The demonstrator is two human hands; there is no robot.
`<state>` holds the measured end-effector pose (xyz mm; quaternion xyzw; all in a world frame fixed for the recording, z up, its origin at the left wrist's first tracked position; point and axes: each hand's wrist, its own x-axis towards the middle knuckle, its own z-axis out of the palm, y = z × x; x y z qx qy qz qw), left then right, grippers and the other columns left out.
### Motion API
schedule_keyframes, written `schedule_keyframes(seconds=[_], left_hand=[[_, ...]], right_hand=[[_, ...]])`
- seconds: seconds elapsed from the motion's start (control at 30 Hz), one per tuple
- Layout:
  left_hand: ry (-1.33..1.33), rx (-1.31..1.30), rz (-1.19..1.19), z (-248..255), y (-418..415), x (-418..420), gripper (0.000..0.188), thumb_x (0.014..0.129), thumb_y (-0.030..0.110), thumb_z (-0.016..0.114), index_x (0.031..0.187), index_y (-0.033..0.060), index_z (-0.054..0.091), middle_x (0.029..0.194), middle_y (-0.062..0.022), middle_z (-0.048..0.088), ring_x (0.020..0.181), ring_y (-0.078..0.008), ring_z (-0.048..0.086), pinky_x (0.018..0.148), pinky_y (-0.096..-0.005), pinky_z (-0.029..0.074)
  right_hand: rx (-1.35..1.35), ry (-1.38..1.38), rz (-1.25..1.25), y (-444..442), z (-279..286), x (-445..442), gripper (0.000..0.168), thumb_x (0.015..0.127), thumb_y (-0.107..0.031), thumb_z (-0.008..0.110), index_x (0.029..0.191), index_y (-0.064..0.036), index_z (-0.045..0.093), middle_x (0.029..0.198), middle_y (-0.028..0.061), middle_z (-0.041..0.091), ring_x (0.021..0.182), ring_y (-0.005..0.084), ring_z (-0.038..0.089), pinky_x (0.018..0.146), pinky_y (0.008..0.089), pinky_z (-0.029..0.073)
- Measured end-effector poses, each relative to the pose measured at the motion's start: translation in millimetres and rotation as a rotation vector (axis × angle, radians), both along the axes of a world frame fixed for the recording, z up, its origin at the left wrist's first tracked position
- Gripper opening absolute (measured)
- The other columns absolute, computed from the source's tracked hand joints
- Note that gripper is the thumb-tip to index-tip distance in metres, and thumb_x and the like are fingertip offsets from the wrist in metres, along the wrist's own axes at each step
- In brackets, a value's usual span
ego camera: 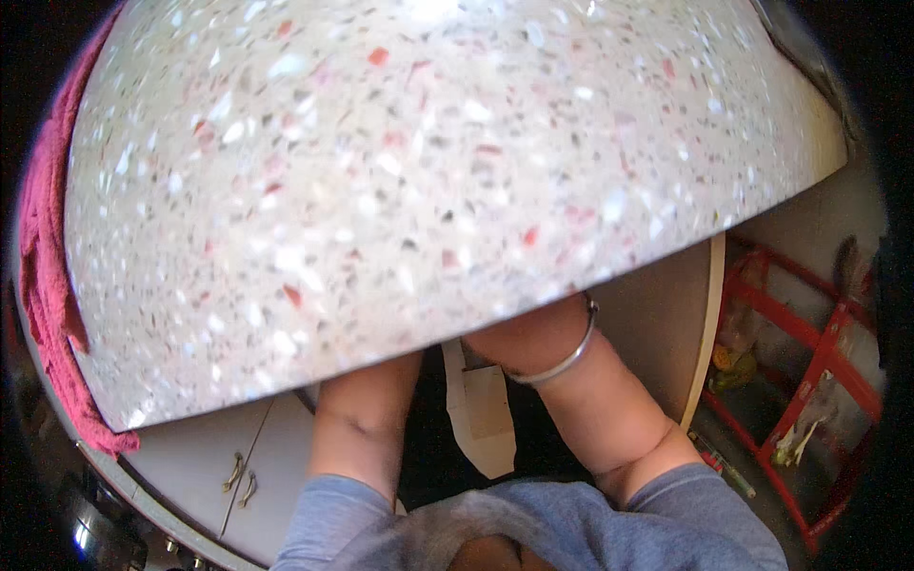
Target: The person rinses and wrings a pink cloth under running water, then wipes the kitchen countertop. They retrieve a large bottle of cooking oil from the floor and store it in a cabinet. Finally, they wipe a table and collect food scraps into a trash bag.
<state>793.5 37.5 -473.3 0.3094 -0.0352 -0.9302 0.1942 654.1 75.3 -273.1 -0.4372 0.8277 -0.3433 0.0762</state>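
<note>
A speckled terrazzo countertop (pixel 400 185) fills the upper view, and both forearms reach beneath its front edge. My left hand is out of view under the slab; only the left forearm (pixel 368 421) shows. The back of my right hand (pixel 532 334) appears just below the edge, with a silver bangle (pixel 564 365) around the wrist. Its fingers are hidden, so what they hold or touch cannot be seen. Between the arms is a flat, pale piece (pixel 485 421) of unclear material against a dark area.
A pink cloth (pixel 46 264) drapes along the counter's left edge. Grey cabinet doors (pixel 207 457) with metal handles are at lower left, near stove knobs (pixel 171 546). Right of my arm stands a cabinet panel (pixel 650 321). Beyond it, a red metal rack (pixel 807 371) holds produce.
</note>
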Motion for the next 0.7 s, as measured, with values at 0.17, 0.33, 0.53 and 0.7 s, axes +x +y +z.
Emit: schedule_keyframes(seconds=[0.17, 0.33, 0.53, 0.7], left_hand=[[-0.163, 0.082, -0.004, -21.5, 24.6, 40.5, 0.059, 0.089, 0.048, 0.045, 0.133, 0.0092, 0.036, 0.128, -0.0082, 0.045, 0.116, -0.0256, 0.044, 0.098, -0.0402, 0.034], [-0.254, 0.15, -0.03, -33.2, 51.2, 61.2, 0.059, 0.088, 0.048, 0.046, 0.132, 0.009, 0.037, 0.126, -0.0083, 0.047, 0.114, -0.0252, 0.045, 0.096, -0.0398, 0.035], [-0.325, 0.181, -0.016, -38.4, 66.4, 80.9, 0.059, 0.088, 0.048, 0.047, 0.131, 0.0087, 0.038, 0.123, -0.0084, 0.048, 0.112, -0.0246, 0.047, 0.095, -0.0394, 0.036], [-0.375, 0.209, -0.009, -37.4, 86.3, 97.6, 0.059, 0.087, 0.048, 0.049, 0.13, 0.0085, 0.039, 0.121, -0.0085, 0.05, 0.111, -0.0242, 0.048, 0.093, -0.039, 0.037]], right_hand=[[0.074, 0.032, 0.002, -15.0, -22.0, -46.0, 0.03, 0.077, -0.027, 0.058, 0.099, -0.007, 0.059, 0.096, 0.0166, 0.058, 0.09, 0.0356, 0.054, 0.078, 0.0429, 0.042], [0.212, 0.132, -0.025, -18.2, -37.3, -98.7, 0.032, 0.078, -0.028, 0.058, 0.103, -0.007, 0.057, 0.1, 0.0167, 0.057, 0.094, 0.0347, 0.053, 0.081, 0.0419, 0.041], [0.414, 0.218, -0.038, -26.9, -74.7, -177.7, 0.035, 0.08, -0.028, 0.058, 0.108, -0.007, 0.055, 0.105, 0.0167, 0.056, 0.099, 0.0337, 0.052, 0.085, 0.0406, 0.04], [0.559, 0.246, -0.027, -30.5, -93.4, -221.9, 0.038, 0.081, -0.029, 0.057, 0.112, -0.007, 0.053, 0.109, 0.0167, 0.055, 0.103, 0.0328, 0.05, 0.088, 0.0395, 0.039]])
